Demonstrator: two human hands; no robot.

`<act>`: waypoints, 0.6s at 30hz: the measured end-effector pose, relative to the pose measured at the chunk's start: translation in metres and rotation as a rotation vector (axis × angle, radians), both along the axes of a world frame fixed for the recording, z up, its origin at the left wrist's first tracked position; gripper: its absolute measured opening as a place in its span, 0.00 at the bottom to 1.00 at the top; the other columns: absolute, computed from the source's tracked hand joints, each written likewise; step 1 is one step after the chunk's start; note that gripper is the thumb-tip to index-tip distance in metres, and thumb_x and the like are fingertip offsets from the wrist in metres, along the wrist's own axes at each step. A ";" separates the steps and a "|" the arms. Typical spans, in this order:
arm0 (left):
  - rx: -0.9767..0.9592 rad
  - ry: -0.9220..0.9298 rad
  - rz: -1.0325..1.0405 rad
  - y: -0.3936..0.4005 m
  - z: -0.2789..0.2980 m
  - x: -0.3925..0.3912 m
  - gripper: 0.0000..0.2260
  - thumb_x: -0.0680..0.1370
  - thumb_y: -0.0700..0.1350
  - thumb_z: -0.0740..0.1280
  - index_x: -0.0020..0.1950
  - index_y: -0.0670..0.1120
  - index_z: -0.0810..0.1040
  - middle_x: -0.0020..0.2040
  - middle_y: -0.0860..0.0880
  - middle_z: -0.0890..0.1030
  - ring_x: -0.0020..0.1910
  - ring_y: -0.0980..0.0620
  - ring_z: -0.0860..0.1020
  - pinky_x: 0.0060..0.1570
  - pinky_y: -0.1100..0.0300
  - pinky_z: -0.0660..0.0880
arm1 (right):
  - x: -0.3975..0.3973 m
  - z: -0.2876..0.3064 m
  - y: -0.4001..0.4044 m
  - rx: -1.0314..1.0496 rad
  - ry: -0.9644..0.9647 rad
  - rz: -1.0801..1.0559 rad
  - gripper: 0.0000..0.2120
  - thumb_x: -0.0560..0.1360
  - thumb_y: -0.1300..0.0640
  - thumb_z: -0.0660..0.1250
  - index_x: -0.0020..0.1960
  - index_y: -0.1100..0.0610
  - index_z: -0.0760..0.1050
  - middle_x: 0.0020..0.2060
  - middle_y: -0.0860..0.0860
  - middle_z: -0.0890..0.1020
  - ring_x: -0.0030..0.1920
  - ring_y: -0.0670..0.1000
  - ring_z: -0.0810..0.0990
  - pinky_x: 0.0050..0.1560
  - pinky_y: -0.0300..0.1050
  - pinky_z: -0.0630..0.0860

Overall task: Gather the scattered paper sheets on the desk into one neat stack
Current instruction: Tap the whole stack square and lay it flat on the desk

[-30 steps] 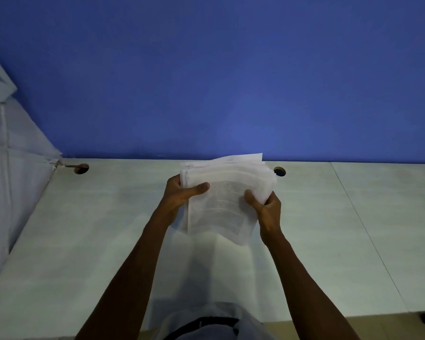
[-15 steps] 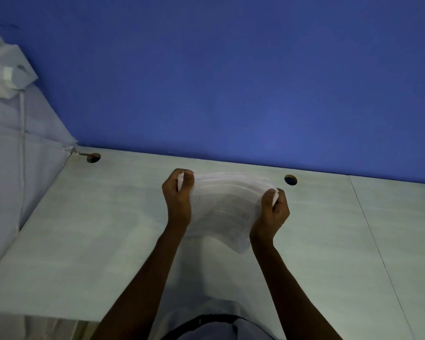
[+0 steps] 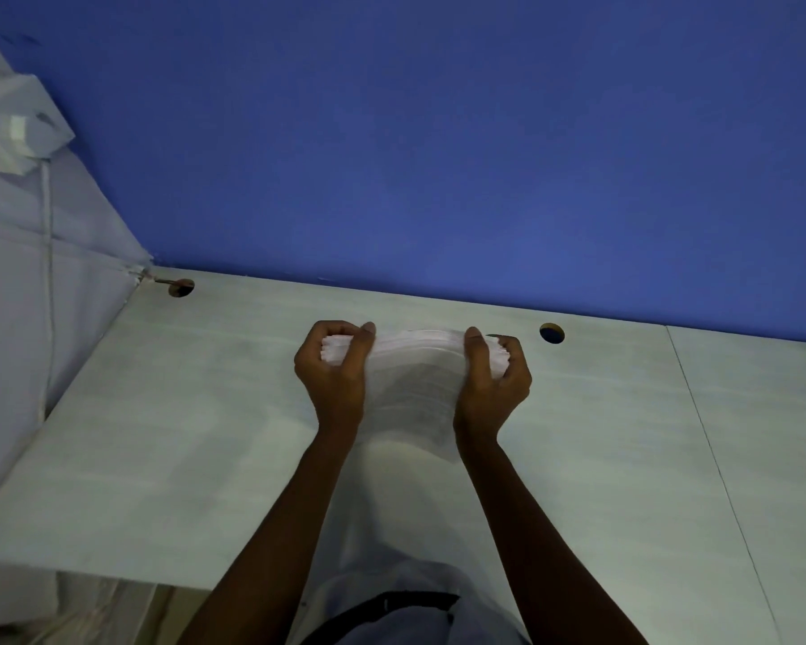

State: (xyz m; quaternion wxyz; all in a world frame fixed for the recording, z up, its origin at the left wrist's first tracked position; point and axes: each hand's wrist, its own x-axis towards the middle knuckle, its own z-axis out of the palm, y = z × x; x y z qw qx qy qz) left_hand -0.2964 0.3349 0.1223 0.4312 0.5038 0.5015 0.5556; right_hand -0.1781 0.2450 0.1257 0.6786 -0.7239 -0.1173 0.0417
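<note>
Paper sheets (image 3: 413,379), bowed upward, are held above the desk (image 3: 601,412) near its back edge; left hand (image 3: 333,372) and right hand (image 3: 494,377) each clench one short end, likely so that the edges can be tapped level.

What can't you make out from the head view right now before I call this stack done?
- Print on the paper stack: blurred, too small to read.
- Stack's side edges: wrapped by the left hand and right hand, so alignment there is hidden.
- Stack's bottom edge against the desk: unclear whether it touches.
- Near desk area: hidden behind forearms and torso, so stray sheets there can't be ruled out.
</note>
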 end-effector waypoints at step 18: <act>-0.058 -0.171 -0.037 -0.001 0.001 0.011 0.15 0.81 0.51 0.67 0.40 0.41 0.79 0.33 0.49 0.78 0.33 0.55 0.77 0.38 0.63 0.77 | 0.009 -0.002 0.008 0.133 0.071 0.000 0.20 0.80 0.48 0.69 0.32 0.56 0.75 0.27 0.43 0.73 0.32 0.46 0.71 0.38 0.43 0.70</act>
